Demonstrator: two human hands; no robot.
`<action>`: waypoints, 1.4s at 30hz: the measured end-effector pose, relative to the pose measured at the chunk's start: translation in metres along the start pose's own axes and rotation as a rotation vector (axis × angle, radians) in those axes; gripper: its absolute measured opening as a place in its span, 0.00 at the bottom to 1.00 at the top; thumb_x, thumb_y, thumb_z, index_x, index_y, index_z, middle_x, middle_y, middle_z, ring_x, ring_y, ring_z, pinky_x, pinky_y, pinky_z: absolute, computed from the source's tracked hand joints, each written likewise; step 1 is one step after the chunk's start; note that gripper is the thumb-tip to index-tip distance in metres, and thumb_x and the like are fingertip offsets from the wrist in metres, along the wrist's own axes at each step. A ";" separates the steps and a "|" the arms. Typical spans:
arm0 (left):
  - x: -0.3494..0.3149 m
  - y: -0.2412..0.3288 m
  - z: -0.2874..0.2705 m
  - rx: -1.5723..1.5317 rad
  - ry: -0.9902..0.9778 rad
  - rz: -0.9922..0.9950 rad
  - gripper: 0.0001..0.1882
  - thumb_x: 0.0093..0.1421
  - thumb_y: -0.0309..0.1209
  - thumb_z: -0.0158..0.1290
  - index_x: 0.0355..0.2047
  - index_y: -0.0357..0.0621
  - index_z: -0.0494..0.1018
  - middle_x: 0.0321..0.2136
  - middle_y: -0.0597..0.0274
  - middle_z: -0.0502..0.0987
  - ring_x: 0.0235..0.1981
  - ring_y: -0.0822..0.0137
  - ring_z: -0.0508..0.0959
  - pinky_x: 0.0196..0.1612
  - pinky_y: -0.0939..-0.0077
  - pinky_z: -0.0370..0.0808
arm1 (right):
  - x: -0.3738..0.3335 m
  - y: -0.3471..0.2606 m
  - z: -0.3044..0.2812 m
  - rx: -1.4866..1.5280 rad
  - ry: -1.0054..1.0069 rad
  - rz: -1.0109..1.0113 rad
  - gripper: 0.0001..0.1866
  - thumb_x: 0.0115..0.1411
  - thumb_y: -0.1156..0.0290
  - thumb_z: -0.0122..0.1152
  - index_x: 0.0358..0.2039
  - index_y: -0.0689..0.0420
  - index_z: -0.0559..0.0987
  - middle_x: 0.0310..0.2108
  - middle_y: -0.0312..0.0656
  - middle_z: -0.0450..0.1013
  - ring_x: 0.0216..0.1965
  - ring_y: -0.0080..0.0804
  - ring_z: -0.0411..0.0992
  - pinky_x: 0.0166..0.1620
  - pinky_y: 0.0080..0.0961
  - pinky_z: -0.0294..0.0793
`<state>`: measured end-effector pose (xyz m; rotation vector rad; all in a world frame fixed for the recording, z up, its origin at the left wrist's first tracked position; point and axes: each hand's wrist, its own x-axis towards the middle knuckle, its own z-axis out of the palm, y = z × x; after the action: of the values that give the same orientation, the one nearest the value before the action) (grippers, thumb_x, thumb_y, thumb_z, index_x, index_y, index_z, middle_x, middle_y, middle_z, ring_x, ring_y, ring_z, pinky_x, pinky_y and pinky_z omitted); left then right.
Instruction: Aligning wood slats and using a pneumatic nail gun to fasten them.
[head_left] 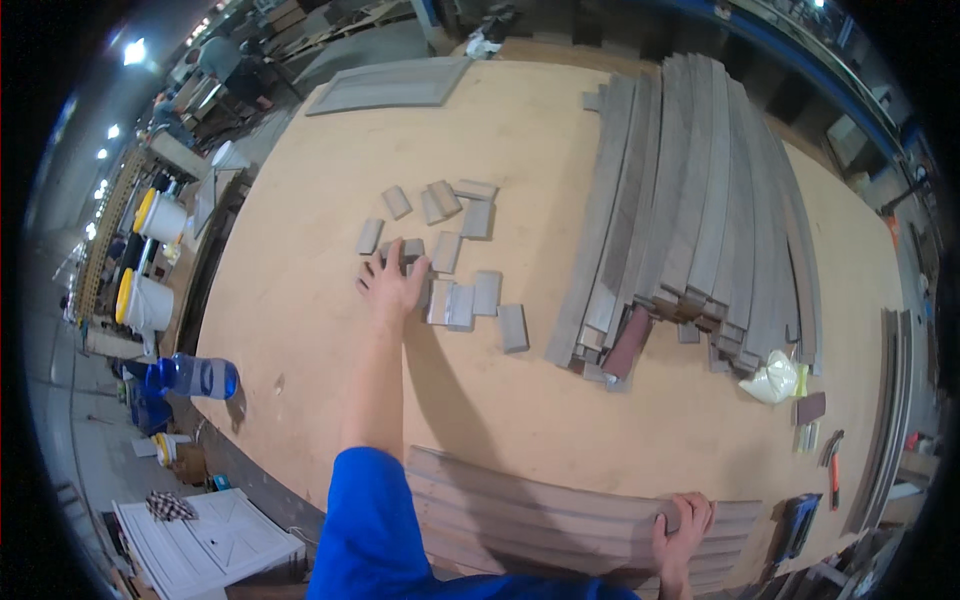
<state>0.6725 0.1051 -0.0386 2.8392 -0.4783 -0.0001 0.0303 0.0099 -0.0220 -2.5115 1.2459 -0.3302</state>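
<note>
My left hand point(392, 285) reaches across the table with its fingers curled round a small grey wooden block point(413, 250). Several similar blocks point(486, 292) lie loosely about it, some flat and some leaning on each other. Close to my body lies a grey-brown slatted panel point(480, 510). At the panel's right part is my right hand point(685, 528), its fingers curled in. Something small and dark seems to sit between its thumb and fingers, but I cannot make out what.
A pile of long grey wooden strips point(690, 190) covers the table's right side, with a maroon roll point(628, 343) at its near end. Nearby are a white bag point(772, 378), a hammer point(834, 468) and a blue-black tool point(797, 525). A blue bottle point(205, 377) lies at the left edge.
</note>
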 end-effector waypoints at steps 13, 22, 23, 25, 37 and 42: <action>-0.262 0.043 -0.018 -0.169 -0.057 0.201 0.29 0.63 0.47 0.58 0.64 0.57 0.71 0.61 0.43 0.69 0.62 0.38 0.65 0.65 0.44 0.60 | 0.046 -0.087 0.030 0.356 -0.057 -0.051 0.31 0.51 0.61 0.71 0.57 0.50 0.77 0.58 0.45 0.70 0.60 0.51 0.67 0.62 0.51 0.66; -0.342 0.104 -0.007 -0.629 -0.498 0.502 0.23 0.58 0.25 0.61 0.55 0.51 0.76 0.52 0.41 0.73 0.54 0.41 0.73 0.56 0.54 0.74 | 0.073 -0.121 0.042 0.289 -0.275 0.010 0.36 0.55 0.66 0.69 0.66 0.48 0.69 0.56 0.44 0.71 0.59 0.50 0.69 0.56 0.49 0.75; -0.346 0.113 -0.002 -0.615 -0.506 0.551 0.22 0.58 0.24 0.60 0.54 0.50 0.77 0.51 0.41 0.73 0.53 0.41 0.74 0.55 0.54 0.75 | 0.073 -0.107 0.037 0.366 -0.322 0.064 0.35 0.56 0.68 0.68 0.65 0.47 0.70 0.55 0.44 0.72 0.59 0.51 0.69 0.55 0.49 0.75; -0.352 0.137 0.004 -0.632 -0.517 0.590 0.20 0.59 0.22 0.58 0.53 0.49 0.77 0.49 0.44 0.74 0.51 0.42 0.74 0.54 0.53 0.75 | 0.074 -0.075 0.030 0.443 -0.358 0.136 0.33 0.57 0.70 0.66 0.64 0.46 0.71 0.53 0.44 0.72 0.59 0.52 0.69 0.54 0.49 0.75; -0.378 0.228 0.049 -0.217 -0.204 1.426 0.33 0.53 0.26 0.58 0.62 0.58 0.71 0.61 0.61 0.71 0.59 0.57 0.70 0.58 0.53 0.69 | 0.109 0.020 -0.005 0.066 0.260 0.046 0.23 0.58 0.70 0.64 0.56 0.49 0.79 0.54 0.38 0.74 0.57 0.43 0.69 0.54 0.44 0.75; -0.359 0.228 0.045 -0.229 -0.286 1.227 0.35 0.56 0.33 0.62 0.65 0.50 0.68 0.67 0.59 0.66 0.66 0.52 0.65 0.66 0.51 0.61 | 0.112 0.020 0.013 0.108 0.207 0.057 0.21 0.57 0.69 0.66 0.53 0.47 0.80 0.52 0.36 0.75 0.56 0.40 0.71 0.54 0.43 0.76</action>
<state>0.2579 0.0014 -0.0387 1.9022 -1.9959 -0.2056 0.0867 -0.0885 -0.0342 -2.3933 1.3346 -0.6396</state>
